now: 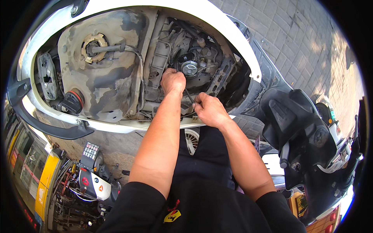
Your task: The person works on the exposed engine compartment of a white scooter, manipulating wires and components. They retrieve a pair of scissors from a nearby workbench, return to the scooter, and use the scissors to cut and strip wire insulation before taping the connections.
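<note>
Before me lies the open body of a scooter, its white body panel (233,26) framing the engine bay. My left hand (173,81) reaches in beside the carburetor (190,68), which has a round silver cap. Its fingertips are curled down and hidden, so what they hold cannot be seen. My right hand (210,109) is lower and to the right, near the panel's inner edge. Thumb and forefinger pinch a thin black hose (188,94) that runs up towards my left hand. A slotted metal bracket (223,75) lies to the right of the carburetor.
The worn fuel tank (113,78) fills the bay's left side, with a black filler cap (72,101) and a sender ring (93,48). A black grab rail (55,129) juts out at lower left. Another scooter (94,183) stands behind, and grey paving (279,32) lies beyond.
</note>
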